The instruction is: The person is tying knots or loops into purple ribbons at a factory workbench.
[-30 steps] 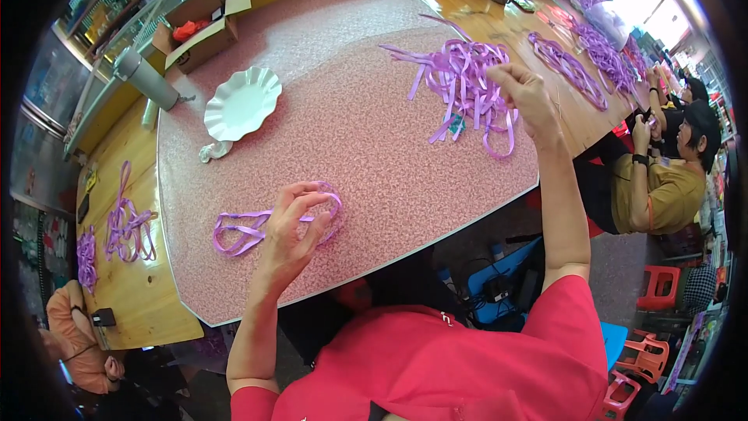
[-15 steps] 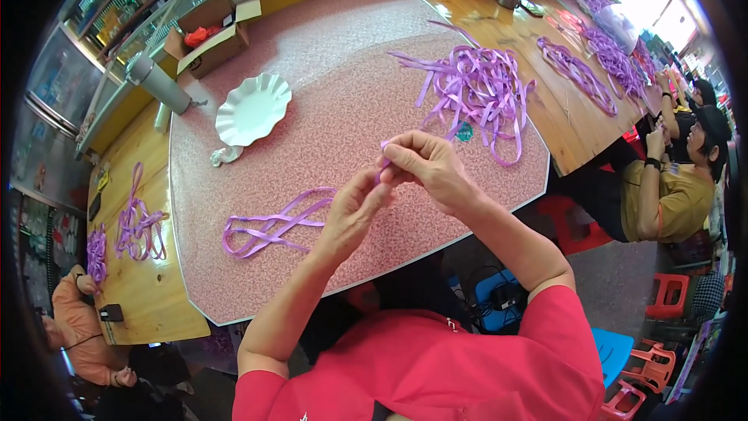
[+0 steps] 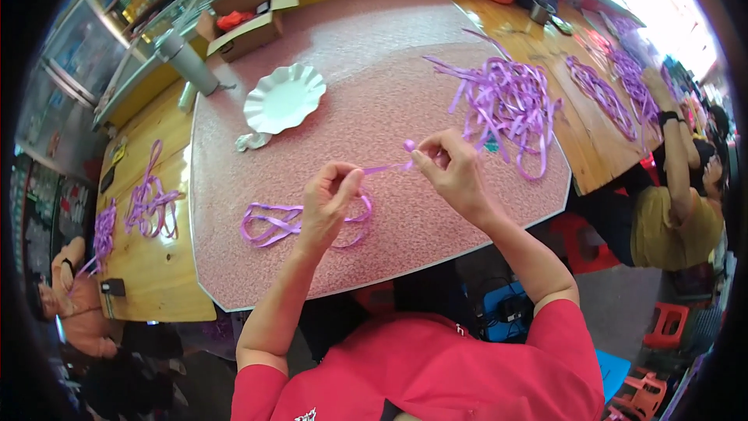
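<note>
A short purple strip is running between my two pinching hands, above the pink tabletop.

The purple strip (image 3: 379,168) is lying at two o'clock from my left hand (image 3: 327,206) and at nine from my right hand (image 3: 452,175), its long axis pointing roughly nine to three. My left thumb and forefinger are pressing together on one end; my right fingertips are pinching the other, a small curl showing above them. A looped purple ribbon (image 3: 274,207) is resting on the pink tabletop (image 3: 374,101), spreading toward nine and four o'clock around my left hand, the nearer one; whether it is joining the strip, I cannot tell. A tangled ribbon pile (image 3: 510,101) is sitting at one o'clock from my right.
</note>
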`<move>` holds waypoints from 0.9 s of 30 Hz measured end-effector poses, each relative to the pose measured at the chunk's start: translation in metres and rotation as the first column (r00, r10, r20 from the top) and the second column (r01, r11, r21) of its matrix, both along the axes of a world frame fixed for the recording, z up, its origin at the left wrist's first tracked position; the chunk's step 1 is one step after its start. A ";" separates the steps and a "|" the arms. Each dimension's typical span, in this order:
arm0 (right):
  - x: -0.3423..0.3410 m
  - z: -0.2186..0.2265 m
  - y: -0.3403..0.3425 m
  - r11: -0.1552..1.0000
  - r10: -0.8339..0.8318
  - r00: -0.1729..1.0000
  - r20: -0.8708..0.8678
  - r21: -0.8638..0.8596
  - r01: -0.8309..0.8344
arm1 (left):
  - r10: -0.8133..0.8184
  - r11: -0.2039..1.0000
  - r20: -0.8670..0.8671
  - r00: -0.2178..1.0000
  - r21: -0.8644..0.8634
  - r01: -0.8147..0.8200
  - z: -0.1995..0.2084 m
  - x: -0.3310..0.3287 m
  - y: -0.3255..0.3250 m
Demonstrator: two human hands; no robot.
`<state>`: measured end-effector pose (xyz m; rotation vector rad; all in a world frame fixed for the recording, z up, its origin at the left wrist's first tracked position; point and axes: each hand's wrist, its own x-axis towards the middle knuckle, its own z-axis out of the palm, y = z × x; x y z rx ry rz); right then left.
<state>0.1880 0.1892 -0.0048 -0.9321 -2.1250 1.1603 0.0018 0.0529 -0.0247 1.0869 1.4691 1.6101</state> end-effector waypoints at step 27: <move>-0.077 -0.040 0.021 0.961 0.101 0.955 -0.280 0.275 -0.020 | -0.147 0.830 -0.979 0.140 -0.199 -0.521 -0.016 -0.176 0.056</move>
